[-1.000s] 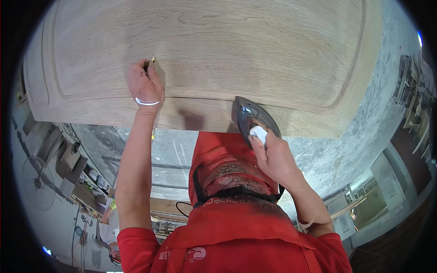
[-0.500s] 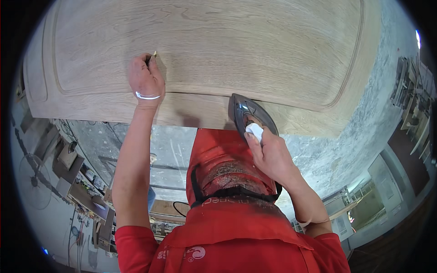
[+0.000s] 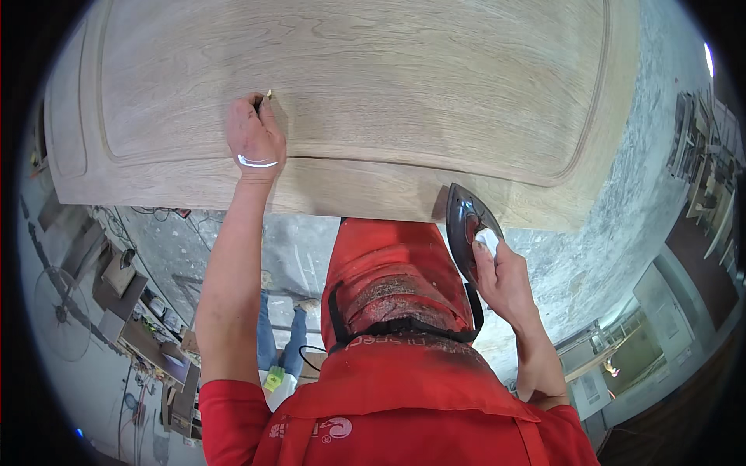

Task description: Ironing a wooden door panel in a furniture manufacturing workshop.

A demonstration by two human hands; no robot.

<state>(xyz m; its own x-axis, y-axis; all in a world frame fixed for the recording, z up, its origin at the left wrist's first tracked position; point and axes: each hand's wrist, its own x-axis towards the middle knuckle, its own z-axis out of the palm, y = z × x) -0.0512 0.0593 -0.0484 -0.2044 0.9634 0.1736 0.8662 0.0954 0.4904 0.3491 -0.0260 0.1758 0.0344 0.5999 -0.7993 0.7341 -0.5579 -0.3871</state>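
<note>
A pale wooden door panel point(image 3: 350, 85) with a grooved moulding lies in front of me. My left hand point(image 3: 255, 138), a white band at its wrist, is closed in a pinch over the panel. From its fingers pokes the tip of a small yellowish piece point(image 3: 270, 94); the rest is hidden. My right hand point(image 3: 509, 279) grips a dark, pointed iron point(image 3: 462, 221) by its handle, where a white part point(image 3: 487, 239) shows. The iron's tip overlaps the panel's near edge, while most of it is beyond that edge, beside my red apron point(image 3: 381, 256).
Another person's legs in jeans point(image 3: 295, 342) show at the lower left. Cluttered shelves point(image 3: 155, 334) and a standing fan point(image 3: 61, 311) are on the left. Stacked wood strips point(image 3: 711, 186) lean at the far right. Cables point(image 3: 159, 212) lie on the grey floor below the panel.
My right hand has drawn the iron rightward and towards me, mostly off the panel. The left hand keeps its place on the panel. The other person's legs have come further into view.
</note>
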